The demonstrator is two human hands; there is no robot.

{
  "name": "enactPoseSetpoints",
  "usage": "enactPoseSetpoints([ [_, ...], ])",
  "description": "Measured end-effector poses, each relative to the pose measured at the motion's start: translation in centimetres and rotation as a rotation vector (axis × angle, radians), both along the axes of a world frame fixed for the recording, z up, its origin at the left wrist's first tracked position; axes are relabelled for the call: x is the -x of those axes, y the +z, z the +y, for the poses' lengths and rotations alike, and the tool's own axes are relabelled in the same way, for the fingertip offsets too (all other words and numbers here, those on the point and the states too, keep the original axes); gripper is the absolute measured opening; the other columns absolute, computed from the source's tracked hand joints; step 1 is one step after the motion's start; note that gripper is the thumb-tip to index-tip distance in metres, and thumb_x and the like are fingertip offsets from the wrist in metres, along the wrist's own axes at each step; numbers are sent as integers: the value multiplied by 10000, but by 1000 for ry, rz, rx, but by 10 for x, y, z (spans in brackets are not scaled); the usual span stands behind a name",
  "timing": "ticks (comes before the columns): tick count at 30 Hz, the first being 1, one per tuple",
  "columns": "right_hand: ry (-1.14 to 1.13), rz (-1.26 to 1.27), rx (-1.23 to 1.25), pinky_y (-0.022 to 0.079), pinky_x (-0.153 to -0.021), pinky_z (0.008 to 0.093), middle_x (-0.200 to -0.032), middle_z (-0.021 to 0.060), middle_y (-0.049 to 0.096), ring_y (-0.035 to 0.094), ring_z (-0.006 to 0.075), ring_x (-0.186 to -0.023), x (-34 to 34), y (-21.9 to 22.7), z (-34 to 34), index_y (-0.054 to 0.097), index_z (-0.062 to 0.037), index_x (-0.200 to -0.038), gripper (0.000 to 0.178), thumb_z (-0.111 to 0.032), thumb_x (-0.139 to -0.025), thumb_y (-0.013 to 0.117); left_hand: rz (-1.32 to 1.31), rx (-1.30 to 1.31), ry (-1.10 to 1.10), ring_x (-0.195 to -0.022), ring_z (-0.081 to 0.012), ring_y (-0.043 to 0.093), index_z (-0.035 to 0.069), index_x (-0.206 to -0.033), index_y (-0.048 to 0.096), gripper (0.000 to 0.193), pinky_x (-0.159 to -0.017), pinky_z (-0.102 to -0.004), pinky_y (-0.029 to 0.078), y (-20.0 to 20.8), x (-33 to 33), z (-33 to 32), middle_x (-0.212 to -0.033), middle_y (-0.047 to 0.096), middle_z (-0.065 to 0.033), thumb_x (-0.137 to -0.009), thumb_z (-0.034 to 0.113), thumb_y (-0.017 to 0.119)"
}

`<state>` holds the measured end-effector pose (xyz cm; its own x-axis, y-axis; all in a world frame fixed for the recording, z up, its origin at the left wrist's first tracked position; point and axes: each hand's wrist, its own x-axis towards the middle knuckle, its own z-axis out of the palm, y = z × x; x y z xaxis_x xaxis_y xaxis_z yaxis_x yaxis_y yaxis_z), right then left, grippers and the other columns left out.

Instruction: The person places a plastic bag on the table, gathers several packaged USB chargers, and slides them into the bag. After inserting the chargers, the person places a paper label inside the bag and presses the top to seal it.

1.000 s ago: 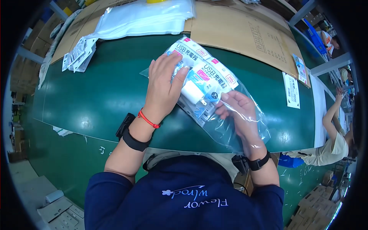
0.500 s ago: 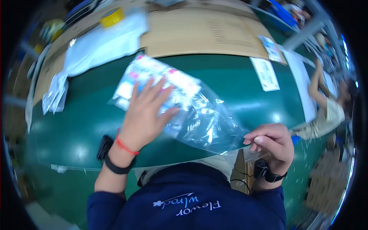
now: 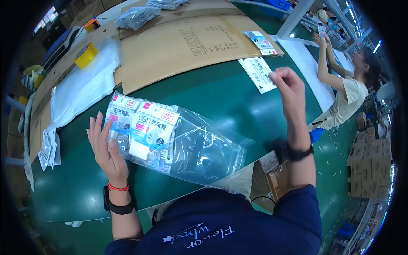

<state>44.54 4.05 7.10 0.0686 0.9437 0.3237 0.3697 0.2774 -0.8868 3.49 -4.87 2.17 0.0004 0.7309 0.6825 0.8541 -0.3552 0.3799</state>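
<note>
A clear plastic bag (image 3: 208,148) lies slantwise on the green table, its loose end towards the near right. Inside its left part sit small blue-and-white charger packs (image 3: 148,131) in two visible columns. My left hand (image 3: 108,151) rests at the bag's left end, fingers stretched and thumb apart, holding nothing. Raised at the right is my right hand (image 3: 291,87), its fingers curled together beside a white printed label (image 3: 257,74). Its fingertips overlap the label's right edge in the picture; whether anything is between them is hidden.
Flat brown cardboard (image 3: 170,55) covers the far side, with a blue-and-white pack (image 3: 261,42) on it. At the left lie translucent plastic bags (image 3: 85,83) under a yellow tape roll (image 3: 86,55). A co-worker (image 3: 346,89) stands at the right, near stacked cartons (image 3: 369,163).
My right hand has left the bag's loose end and moved up towards the label. My left hand has slid off the packs to the bag's left end. The view has shifted too.
</note>
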Motion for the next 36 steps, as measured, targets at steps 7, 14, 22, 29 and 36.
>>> enactPoseSetpoints([
  [7, -242, -893, 67, 383, -948, 367, -1203, 125, 564, 485, 288, -1159, -66, -90, 73, 649, -107, -1119, 330, -336, -881, 643, -67, -9, -29, -1333, -374, 359, 17, -1187, 585, 394, -1101, -484, 243, -2, 2, 0, -1363, 488, -165, -1002, 267, 344],
  [14, -161, -1111, 114, 253, -1086, 499, -1421, 142, 436, 261, 375, -1384, -54, -77, 75, 626, -207, -1235, 418, -412, -871, 619, -106, 7, -48, -1326, -376, 368, 15, -1175, 592, 379, -1084, -469, 272, 1, 1, -2, -1351, 497, -171, -998, 253, 357],
  [22, -144, -1123, 65, 254, -1083, 502, -1406, 96, 467, 299, 350, -1371, -49, -71, 71, 680, -171, -1155, 349, -368, -872, 626, -97, -52, -67, -1311, -371, 389, 25, -1140, 615, 339, -1074, -449, 294, 3, -1, -5, -1328, 518, -170, -981, 229, 396],
  [29, -81, -847, 129, 345, -1045, 375, -1370, 86, 512, 413, 294, -1307, -75, -67, 80, 681, -106, -1136, 313, -295, -895, 619, -106, -96, -77, -1287, -366, 421, 32, -1099, 638, 311, -1059, -439, 317, 5, -6, -6, -1296, 546, -166, -967, 216, 425],
  [36, -137, -215, -232, 411, -959, 300, -1306, 97, 561, 531, 232, -1173, -22, -2, 29, 686, -43, -1095, 292, -252, -908, 605, -189, -84, -124, -1248, -339, 464, 15, -1106, 639, 317, -1020, -419, 372, 11, -12, -18, -1251, 571, -163, -960, 237, 467],
])
